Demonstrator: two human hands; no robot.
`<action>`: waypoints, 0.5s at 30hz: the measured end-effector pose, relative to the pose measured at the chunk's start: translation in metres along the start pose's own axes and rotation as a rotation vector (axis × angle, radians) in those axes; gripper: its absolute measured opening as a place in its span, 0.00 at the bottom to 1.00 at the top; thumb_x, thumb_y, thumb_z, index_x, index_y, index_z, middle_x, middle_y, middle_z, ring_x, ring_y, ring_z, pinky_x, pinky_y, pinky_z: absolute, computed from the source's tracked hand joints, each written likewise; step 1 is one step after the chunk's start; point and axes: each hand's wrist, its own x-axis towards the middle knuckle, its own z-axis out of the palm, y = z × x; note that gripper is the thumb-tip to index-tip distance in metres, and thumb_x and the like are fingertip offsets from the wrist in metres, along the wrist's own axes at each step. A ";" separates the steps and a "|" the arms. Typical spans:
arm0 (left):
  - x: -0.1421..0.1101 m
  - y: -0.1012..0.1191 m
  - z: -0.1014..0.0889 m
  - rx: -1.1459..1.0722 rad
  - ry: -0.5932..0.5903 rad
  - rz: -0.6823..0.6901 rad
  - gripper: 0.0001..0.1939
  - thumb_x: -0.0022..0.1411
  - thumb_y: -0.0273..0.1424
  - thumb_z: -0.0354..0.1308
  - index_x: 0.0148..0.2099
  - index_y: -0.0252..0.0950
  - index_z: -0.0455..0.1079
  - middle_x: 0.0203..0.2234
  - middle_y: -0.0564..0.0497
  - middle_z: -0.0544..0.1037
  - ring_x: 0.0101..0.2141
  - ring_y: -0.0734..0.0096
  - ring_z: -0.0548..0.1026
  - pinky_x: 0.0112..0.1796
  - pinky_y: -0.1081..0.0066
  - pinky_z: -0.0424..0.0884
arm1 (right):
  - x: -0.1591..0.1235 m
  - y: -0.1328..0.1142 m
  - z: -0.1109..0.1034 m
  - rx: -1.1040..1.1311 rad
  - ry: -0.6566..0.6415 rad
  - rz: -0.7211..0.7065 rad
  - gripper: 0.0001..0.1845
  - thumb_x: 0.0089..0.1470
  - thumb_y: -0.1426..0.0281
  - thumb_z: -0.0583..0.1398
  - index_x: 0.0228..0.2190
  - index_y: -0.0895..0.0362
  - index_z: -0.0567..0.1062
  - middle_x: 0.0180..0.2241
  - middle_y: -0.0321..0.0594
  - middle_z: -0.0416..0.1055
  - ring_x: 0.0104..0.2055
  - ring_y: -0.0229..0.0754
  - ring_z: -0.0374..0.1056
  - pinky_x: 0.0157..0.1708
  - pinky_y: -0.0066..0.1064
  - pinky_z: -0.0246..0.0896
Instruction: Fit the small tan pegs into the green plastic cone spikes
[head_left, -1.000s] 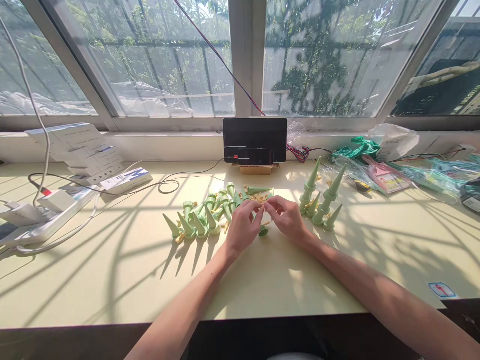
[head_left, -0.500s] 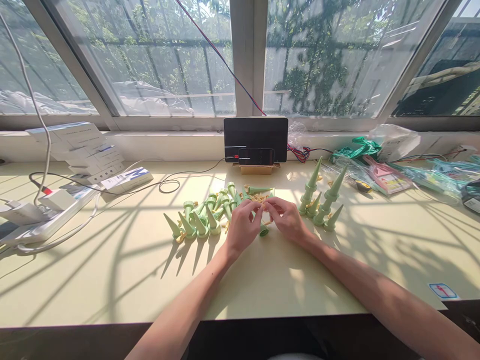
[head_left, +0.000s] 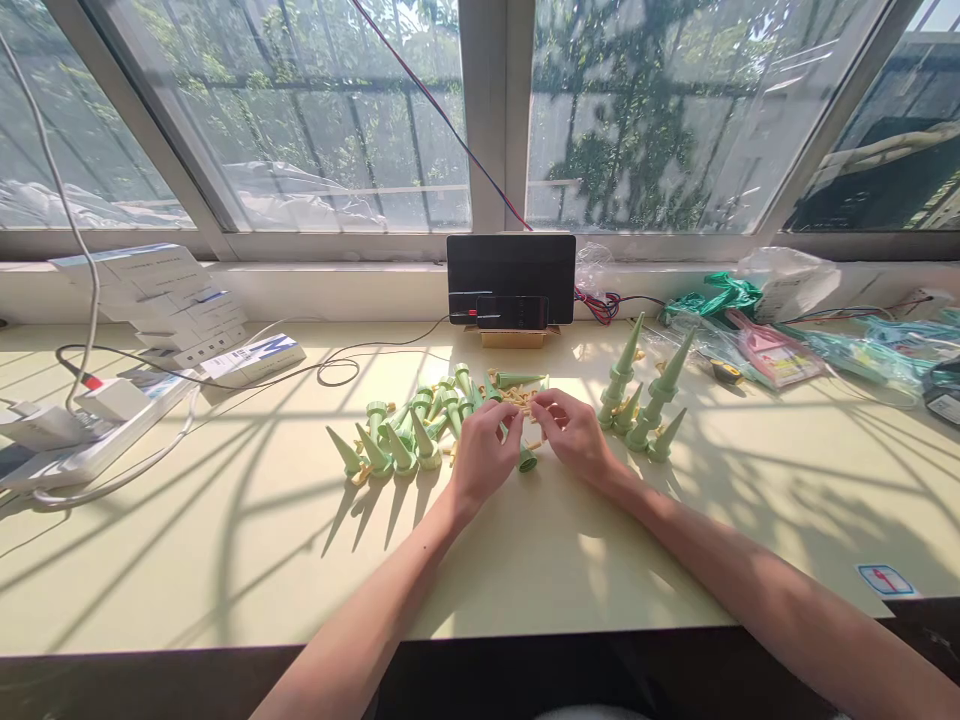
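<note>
A broad pale-yellow tabletop [head_left: 285,580] lay striped with shadow. Near its middle, the person's bare left hand [head_left: 484,450] and bare right hand [head_left: 574,430] faced each other, fingers curled toward thumbs; whether either pinched anything could not be told. Pale-green, cone-tipped plastic spikes [head_left: 403,460] clustered left of the hands, with more standing upright to the right. Small tan cylindrical pegs [head_left: 535,446] lay behind and between the hands.

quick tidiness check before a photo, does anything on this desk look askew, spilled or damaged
The box stack at far left looks askew, its edges staggered rather than flush. Beside the left hand, one green piece lies on its side, while several cones stand upright. No clear damage shows.
</note>
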 end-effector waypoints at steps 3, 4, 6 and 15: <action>-0.001 0.000 0.000 0.040 -0.055 -0.035 0.11 0.66 0.32 0.53 0.32 0.37 0.73 0.21 0.54 0.73 0.22 0.75 0.65 0.28 0.72 0.61 | 0.001 -0.002 -0.001 -0.035 0.045 0.021 0.12 0.62 0.61 0.57 0.34 0.56 0.72 0.33 0.40 0.72 0.28 0.38 0.68 0.25 0.28 0.64; -0.002 0.001 0.001 0.052 -0.083 -0.052 0.12 0.66 0.33 0.53 0.31 0.37 0.73 0.19 0.55 0.71 0.21 0.75 0.64 0.26 0.72 0.59 | 0.002 -0.002 -0.001 -0.044 0.056 0.028 0.12 0.62 0.60 0.57 0.34 0.56 0.71 0.33 0.40 0.72 0.27 0.38 0.68 0.25 0.28 0.64; -0.003 0.001 0.001 0.072 -0.133 -0.084 0.13 0.67 0.36 0.53 0.31 0.37 0.73 0.16 0.56 0.67 0.19 0.75 0.62 0.25 0.72 0.57 | 0.002 -0.002 -0.001 -0.053 0.070 0.037 0.12 0.62 0.60 0.56 0.34 0.56 0.71 0.33 0.40 0.72 0.26 0.37 0.68 0.25 0.28 0.64; -0.005 0.000 0.001 0.132 -0.245 -0.077 0.14 0.66 0.36 0.54 0.29 0.38 0.73 0.16 0.55 0.70 0.19 0.72 0.66 0.24 0.71 0.56 | 0.001 -0.001 -0.001 -0.056 0.034 0.022 0.12 0.62 0.60 0.56 0.34 0.55 0.71 0.33 0.40 0.72 0.28 0.39 0.69 0.26 0.29 0.66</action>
